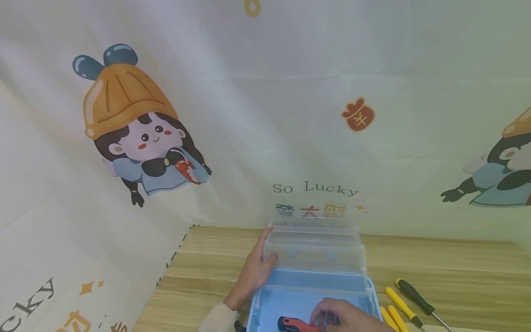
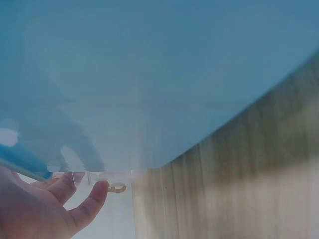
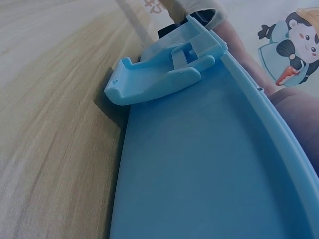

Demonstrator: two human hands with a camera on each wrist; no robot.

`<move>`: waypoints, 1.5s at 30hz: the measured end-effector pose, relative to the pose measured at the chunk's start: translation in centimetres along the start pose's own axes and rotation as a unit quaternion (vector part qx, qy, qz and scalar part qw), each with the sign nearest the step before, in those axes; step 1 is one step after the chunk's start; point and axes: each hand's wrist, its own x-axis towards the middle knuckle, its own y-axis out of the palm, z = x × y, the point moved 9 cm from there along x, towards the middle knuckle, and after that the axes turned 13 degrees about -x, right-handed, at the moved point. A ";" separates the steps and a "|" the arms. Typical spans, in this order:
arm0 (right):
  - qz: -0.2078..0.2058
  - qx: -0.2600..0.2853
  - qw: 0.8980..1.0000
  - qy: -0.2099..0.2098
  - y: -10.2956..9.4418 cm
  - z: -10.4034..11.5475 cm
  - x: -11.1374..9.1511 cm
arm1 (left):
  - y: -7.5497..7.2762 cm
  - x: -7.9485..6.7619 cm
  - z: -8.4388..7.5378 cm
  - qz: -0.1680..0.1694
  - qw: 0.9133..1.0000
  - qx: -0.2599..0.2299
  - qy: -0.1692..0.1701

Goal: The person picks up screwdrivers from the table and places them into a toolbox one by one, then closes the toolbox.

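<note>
A light blue toolbox (image 1: 298, 279) stands on the table with its clear plastic trays (image 1: 315, 258) raised at the back. My left hand (image 1: 254, 272) holds the left side of these trays, thumb on the inner face. In the left wrist view the left hand (image 2: 60, 206) shows beside the box's large blue wall (image 2: 149, 89). Inside the box lies a tool with a red-and-black handle (image 1: 289, 323). Curled around that handle's right part are the fingers of my right hand (image 1: 342, 316); the tool's other end is hidden. A blue latch (image 3: 164, 74) sticks out from the box in the right wrist view.
Right of the box lie a black-and-yellow screwdriver (image 1: 415, 296), a yellow-handled screwdriver (image 1: 400, 303) and a pair of yellow handles (image 1: 396, 318). The wooden table (image 1: 456, 263) meets a printed cloth (image 1: 265, 115) behind and to the left.
</note>
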 end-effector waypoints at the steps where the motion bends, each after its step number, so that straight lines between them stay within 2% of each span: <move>1: 0.000 0.003 1.000 -0.002 0.0 0.1 0.0 | 0.0 0.0 0.0 -0.001 1.000 0.000 0.000; 10: -0.003 0.014 0.999 -0.031 -0.3 0.5 -0.3 | -0.1 0.1 0.0 -0.006 1.000 -0.005 -0.003; 17: 0.009 0.044 0.997 -0.062 -0.3 1.7 -0.6 | -0.1 0.0 0.0 -0.007 1.000 0.001 -0.005; 25: 0.015 0.042 0.997 -0.061 -0.7 1.9 -0.9 | -0.1 0.0 0.0 -0.006 1.000 0.000 -0.005; 32: 0.022 0.070 0.995 -0.066 -1.4 2.5 -2.0 | -0.1 0.0 0.0 -0.005 1.000 0.002 -0.003; 35: 0.012 0.064 0.996 -0.065 -2.1 3.2 -2.6 | -0.1 0.0 0.0 -0.010 1.000 0.006 -0.006; 41: -0.047 -0.016 0.994 -0.096 -4.2 4.5 -3.5 | -0.2 0.0 -0.2 -0.018 1.000 0.011 -0.003; 45: -0.066 -0.029 0.994 -0.084 -5.0 4.3 -4.1 | -0.2 0.0 -0.3 -0.016 1.000 0.010 -0.002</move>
